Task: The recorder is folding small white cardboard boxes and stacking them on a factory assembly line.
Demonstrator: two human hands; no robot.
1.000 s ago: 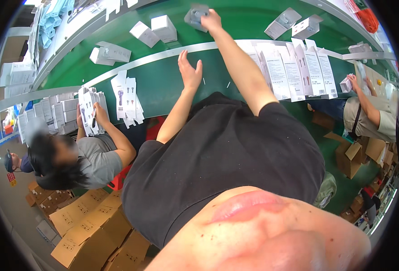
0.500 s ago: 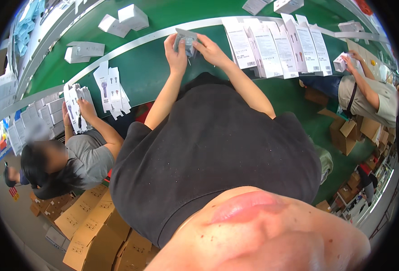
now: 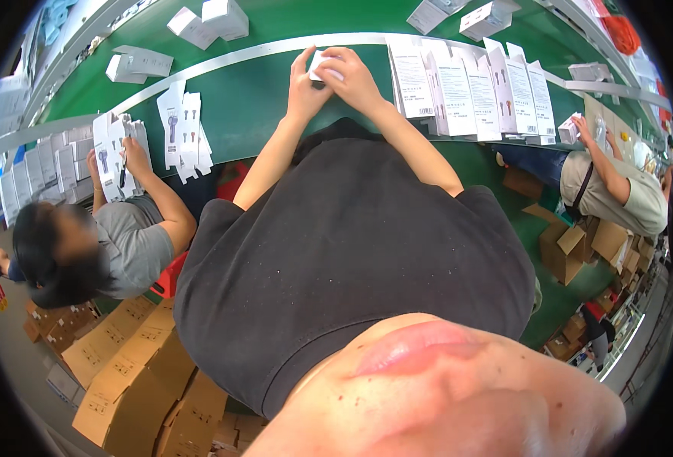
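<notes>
Both my hands meet over the green bench (image 3: 253, 99), around a small white box-like piece (image 3: 316, 65). My left hand (image 3: 303, 90) has its fingers closed on the left side of it. My right hand (image 3: 353, 82) curls over its top and right side, covering most of it. A small dark part (image 3: 318, 84) shows just below the white piece, between the hands; what it is I cannot make out. To the right of my right hand stands a row of white printed cartons (image 3: 451, 91). Left of my hands lie flattened white carton blanks (image 3: 186, 133).
Beyond a pale rail (image 3: 264, 52), white boxes (image 3: 224, 19) sit on a green surface. At left, a person (image 3: 135, 244) holds carton blanks and a pen. Another person (image 3: 610, 183) at right handles a small box. Brown cardboard boxes (image 3: 135, 373) stand behind me at lower left.
A greyish, flat, clear-looking packet was between my hands before; now a white piece shows there instead. My right hand has moved in over it. The whole view has shifted slightly.
</notes>
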